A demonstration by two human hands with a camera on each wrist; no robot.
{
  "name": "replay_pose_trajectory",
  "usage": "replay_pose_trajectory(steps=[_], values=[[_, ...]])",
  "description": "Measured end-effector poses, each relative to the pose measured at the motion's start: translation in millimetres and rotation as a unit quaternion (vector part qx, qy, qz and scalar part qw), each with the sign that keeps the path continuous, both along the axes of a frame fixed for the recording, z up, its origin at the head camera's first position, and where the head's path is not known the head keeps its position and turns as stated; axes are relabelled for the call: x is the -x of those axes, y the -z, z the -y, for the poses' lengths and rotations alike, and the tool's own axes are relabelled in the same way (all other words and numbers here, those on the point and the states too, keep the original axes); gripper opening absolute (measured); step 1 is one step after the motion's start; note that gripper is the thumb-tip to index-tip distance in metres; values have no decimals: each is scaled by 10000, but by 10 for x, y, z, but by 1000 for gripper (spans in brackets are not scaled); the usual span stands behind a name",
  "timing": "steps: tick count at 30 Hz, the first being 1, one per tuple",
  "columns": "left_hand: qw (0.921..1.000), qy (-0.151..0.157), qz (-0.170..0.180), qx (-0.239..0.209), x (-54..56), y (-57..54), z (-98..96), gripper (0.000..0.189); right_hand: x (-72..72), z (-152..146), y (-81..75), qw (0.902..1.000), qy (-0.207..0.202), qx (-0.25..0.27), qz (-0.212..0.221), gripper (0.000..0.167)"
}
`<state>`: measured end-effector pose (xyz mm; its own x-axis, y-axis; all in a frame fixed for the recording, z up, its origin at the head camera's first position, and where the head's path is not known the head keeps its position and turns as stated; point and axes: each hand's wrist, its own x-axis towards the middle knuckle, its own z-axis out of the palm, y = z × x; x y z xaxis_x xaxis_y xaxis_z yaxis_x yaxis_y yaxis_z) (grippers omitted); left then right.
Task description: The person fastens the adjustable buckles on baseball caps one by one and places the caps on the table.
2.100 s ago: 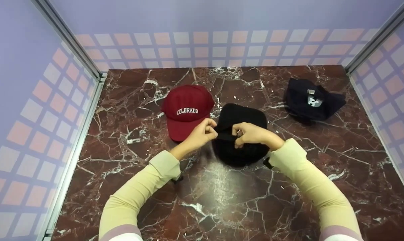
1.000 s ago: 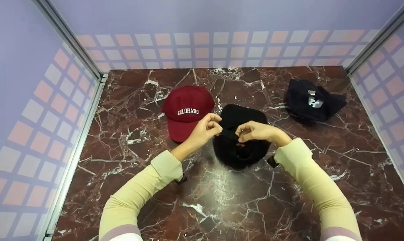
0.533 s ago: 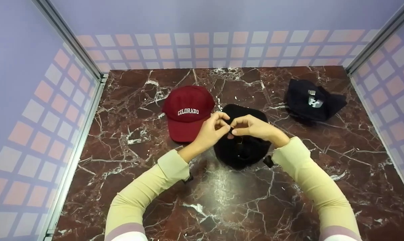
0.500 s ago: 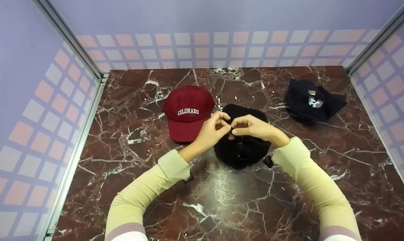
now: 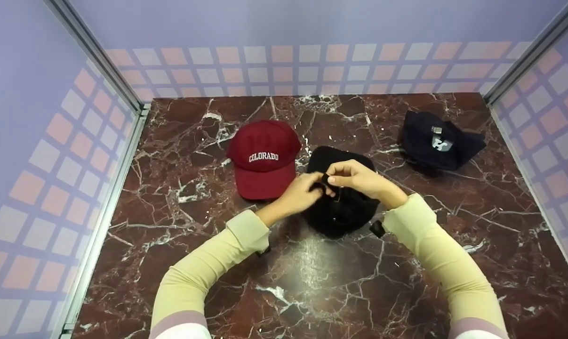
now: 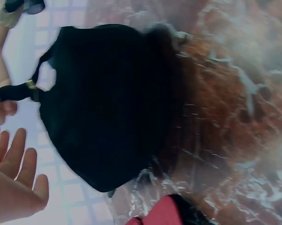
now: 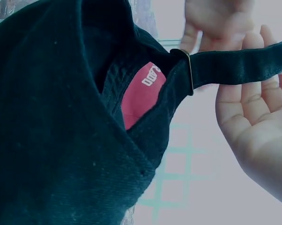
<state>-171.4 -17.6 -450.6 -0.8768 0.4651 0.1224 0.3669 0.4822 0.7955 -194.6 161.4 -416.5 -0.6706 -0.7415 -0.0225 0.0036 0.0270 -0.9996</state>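
Note:
A black baseball cap point(image 5: 340, 219) lies in the middle of the table, its back strap point(image 7: 234, 68) pulled out through a brass-coloured buckle point(image 7: 191, 72). My right hand point(image 5: 366, 181) pinches the strap's free end between thumb and index finger, above the cap. Close beside it, my left hand point(image 5: 301, 194) is at the strap, with loosely extended fingers point(image 6: 26, 166) in the left wrist view. It looks blurred in the right wrist view, so any contact with the strap is unclear.
A red cap point(image 5: 265, 146) lettered COLORADO sits just left of the black one. At the back right rests a dark navy cap point(image 5: 436, 141) on its side. Tiled-pattern walls point(image 5: 284, 66) enclose the marble-look table point(image 5: 189, 282) at the back and sides.
Both hands have come together over the black cap, the right pulling the strap's end up. In the last half second my left hand's fingers have loosened and shifted slightly lower. The caps stay put.

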Motion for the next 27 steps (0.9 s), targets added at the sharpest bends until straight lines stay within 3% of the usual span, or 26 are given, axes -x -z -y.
replay_pose_trajectory(steps=[4,7,12,17,22,27], values=[[9949,376,-349,873,2,92,-53,17,3,0,17,9998,152,31,-78,8],[9915,484,-380,1149,-3,122,-85,21,7,-1,29,9995,272,48,-159,9],[9916,499,-253,1168,7,137,-88,29,4,-8,37,9981,563,-15,-245,12],[9929,497,-170,1062,23,148,-51,29,13,-19,62,9963,717,-190,-431,2],[9950,422,-15,905,23,155,-28,20,19,-29,83,9916,639,-828,-764,10],[9965,416,60,722,23,187,-10,13,-51,-16,-68,9814,330,-1460,-1201,10]])
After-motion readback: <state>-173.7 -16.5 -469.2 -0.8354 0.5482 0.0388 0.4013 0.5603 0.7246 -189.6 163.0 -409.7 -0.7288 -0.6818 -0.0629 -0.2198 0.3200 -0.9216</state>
